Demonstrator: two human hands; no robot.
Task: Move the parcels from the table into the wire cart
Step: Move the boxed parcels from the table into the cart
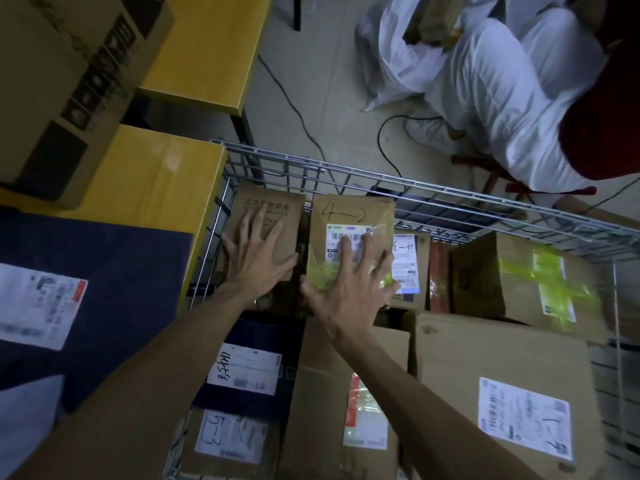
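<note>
From the head view, well along by the look of it: wire cart [381,183] packed close to rim height with cardboard, on every side of both hands. Left to do, as a judgement: at least a dark blue parcel [114,265] with a white label on the yellow table [152,174], off to the left of the left hand, and a long carton [69,81] up and further left of it. Left hand [258,252] spread flat, fingers straight, pressing down on a printed brown box [277,204] in the cart's far left corner. Right hand [349,292] likewise splayed, palm down on the box marked 4-2 [346,211], covering part of its barcode label and yellow-green tape. Nothing pinched or gripped by either. Both boxes side by side inside the cart, seemingly being pressed into place. To the right of the right hand, a taped box [491,271] with crossed yellow-green strips; nearer than the right wrist, a big box [485,348] with a marker-numbered label. Just under the left forearm, a dark parcel [256,334] with a handwritten label, also in the cart. Mostly plain brown card, taped and labelled, some print blurred. Cannot tell what else waits on the table beyond the frame.
</note>
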